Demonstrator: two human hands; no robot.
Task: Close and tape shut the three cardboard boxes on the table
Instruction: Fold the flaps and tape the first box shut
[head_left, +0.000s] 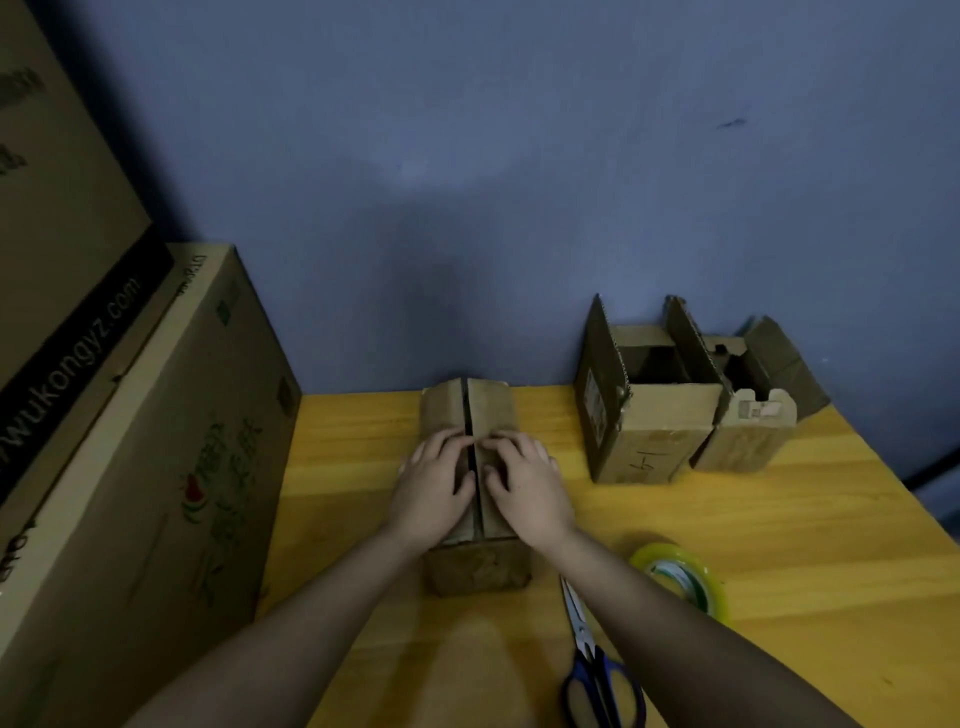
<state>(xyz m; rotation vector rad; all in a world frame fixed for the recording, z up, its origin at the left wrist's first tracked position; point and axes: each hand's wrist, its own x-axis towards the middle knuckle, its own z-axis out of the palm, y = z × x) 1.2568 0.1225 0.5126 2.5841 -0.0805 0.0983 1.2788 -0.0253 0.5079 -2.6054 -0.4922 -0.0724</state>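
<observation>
A small cardboard box (485, 405) stands in the middle of the yellow wooden table (779, 545). Its two top flaps are folded down with a dark seam between them. My left hand (434, 488) presses flat on the left flap and my right hand (524, 483) presses flat on the right flap, fingers close to the seam. Two more cardboard boxes stand at the back right with flaps up: a larger one (652, 431) and a smaller one (753, 431). A roll of clear tape (680, 577) and blue-handled scissors (592, 670) lie at the front right.
Large printed cartons (145, 467) are stacked along the left side of the table. A blue wall (467, 182) rises directly behind the table. The table's right edge runs diagonally at the far right.
</observation>
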